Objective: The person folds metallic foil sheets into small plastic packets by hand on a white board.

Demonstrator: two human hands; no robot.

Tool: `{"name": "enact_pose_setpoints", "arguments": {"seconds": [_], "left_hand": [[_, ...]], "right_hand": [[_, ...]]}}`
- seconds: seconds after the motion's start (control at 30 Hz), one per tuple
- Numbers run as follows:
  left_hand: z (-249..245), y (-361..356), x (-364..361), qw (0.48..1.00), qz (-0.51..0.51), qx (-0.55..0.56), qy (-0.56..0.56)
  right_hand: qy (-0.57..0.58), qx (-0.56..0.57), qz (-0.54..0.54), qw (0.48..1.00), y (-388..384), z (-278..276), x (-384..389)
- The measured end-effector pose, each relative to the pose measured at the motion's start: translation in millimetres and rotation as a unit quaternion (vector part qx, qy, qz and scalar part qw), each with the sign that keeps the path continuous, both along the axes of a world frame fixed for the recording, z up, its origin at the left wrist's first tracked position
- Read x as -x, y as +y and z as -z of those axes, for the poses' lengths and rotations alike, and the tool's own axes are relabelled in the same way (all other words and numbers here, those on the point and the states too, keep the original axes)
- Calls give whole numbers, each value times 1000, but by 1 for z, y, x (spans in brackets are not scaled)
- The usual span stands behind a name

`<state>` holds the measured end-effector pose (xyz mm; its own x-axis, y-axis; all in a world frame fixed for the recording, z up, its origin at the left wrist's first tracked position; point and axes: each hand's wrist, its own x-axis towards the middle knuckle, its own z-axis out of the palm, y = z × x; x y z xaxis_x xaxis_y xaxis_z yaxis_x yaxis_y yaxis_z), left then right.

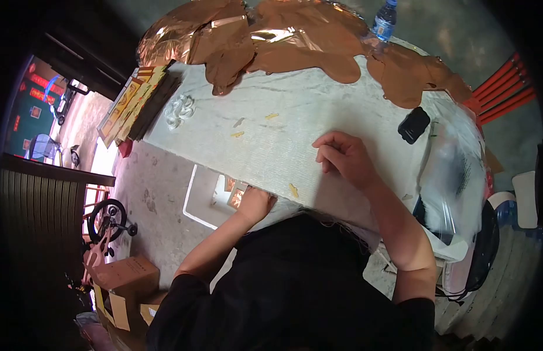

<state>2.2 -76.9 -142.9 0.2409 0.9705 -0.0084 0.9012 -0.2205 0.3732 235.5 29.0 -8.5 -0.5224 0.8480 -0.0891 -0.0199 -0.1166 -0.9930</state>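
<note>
The shiny copper-coloured pieces [237, 197] lie below the counter's near edge, in or over a white-rimmed container [190, 188], just beside the left hand [257, 205] at its ten o'clock. That hand is curled at the edge with its fingertips hidden, so I cannot tell whether it grips anything. Taking the left hand as the clock's centre, the right hand [344, 157] is at two o'clock over the counter [318, 108], half open with fingers loosely bent and nothing visible in it. Between the two hands lies a small yellow scrap [293, 190]; more small scraps [271, 116] are scattered toward twelve. A bundle of clear, whitish loops [179, 111] sits at eleven, and a stack of printed packets [132, 105] at ten, by the counter's end. Crumpled copper-brown sheeting [309, 35] covers the far edge from eleven round to two, with a water bottle [384, 24] at one. At two lies a black object [414, 125], with a clear plastic bag [453, 175] near three and a red chair [505, 88] farther out at two. Cardboard boxes [129, 276] stand on the floor at eight.
</note>
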Motion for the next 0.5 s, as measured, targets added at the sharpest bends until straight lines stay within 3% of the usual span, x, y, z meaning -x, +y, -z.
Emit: {"name": "enact_pose_setpoints", "arguments": {"seconds": [0.1, 0.17, 0.2, 0.37, 0.5], "left_hand": [[-2, 2, -2, 1000, 12, -11, 22], [-15, -1, 3, 993, -30, 101, -47], [-23, -3, 4, 993, -29, 103, -46], [-53, -16, 8, 986, -53, 54, -150], [-93, -22, 9, 987, -47, 27, -149]], "right_hand": [[-5, 3, 0, 1000, 0, -1, -2], [-4, 5, 2, 1000, 0, 0, -2], [-11, -8, -5, 1000, 0, 0, -2], [-12, -47, -8, 999, -1, 5, 1], [-20, -51, -19, 998, -6, 3, 5]]}}
